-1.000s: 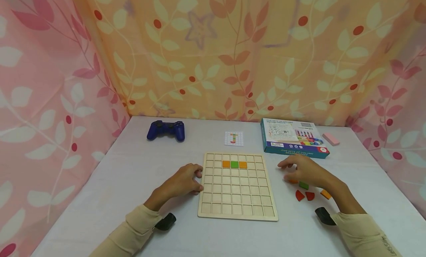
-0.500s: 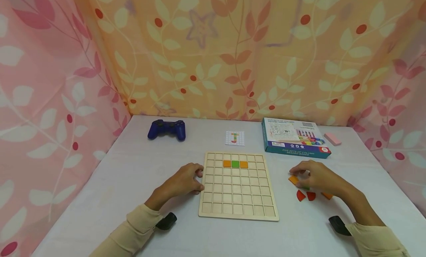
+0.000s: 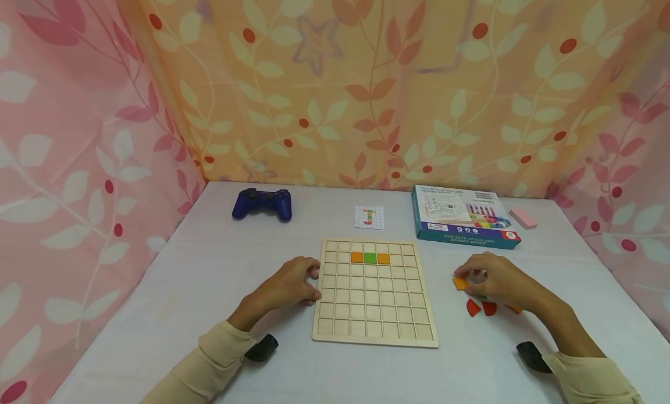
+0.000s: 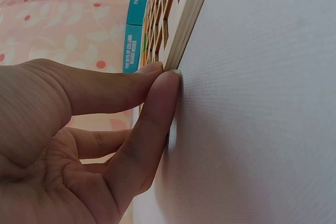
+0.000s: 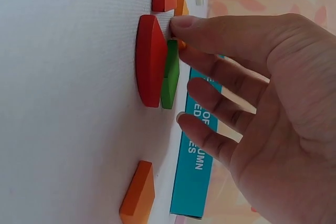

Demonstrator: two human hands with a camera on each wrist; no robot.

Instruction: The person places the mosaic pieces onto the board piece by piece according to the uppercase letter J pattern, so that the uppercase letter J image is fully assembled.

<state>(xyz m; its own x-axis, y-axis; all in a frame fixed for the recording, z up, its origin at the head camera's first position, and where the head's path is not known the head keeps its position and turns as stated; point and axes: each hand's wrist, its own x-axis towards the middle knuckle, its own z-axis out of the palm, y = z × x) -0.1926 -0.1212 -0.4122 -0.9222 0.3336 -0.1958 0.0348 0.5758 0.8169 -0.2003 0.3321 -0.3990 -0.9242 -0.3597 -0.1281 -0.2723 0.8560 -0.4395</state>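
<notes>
My left hand (image 3: 290,283) pinches the left edge of a wooden grid board (image 3: 373,326) between thumb and finger, as the left wrist view shows closely. In one upper row of the board sit an orange tile (image 3: 357,257), a green tile (image 3: 370,258) and another orange tile (image 3: 383,258). To the right of the board, my right hand (image 3: 499,280) holds a loose orange tile (image 3: 459,283) with thumb and index finger, low over the cloth. Beneath that hand lie a green tile (image 5: 170,74), two red rounded pieces (image 3: 473,307) and one more orange tile (image 5: 139,195), partly hidden in the head view.
Behind the board lies a small card (image 3: 369,217) with a coloured grid pattern. A blue game controller (image 3: 262,204) rests at the back left. A flat teal box (image 3: 466,217) and a pink block (image 3: 523,218) occupy the back right. Patterned cloth (image 3: 324,90) hangs around the table.
My right hand has moved right and down onto the loose tiles, and the orange tile at its fingertips has turned slightly. The left hand stays on the board's edge.
</notes>
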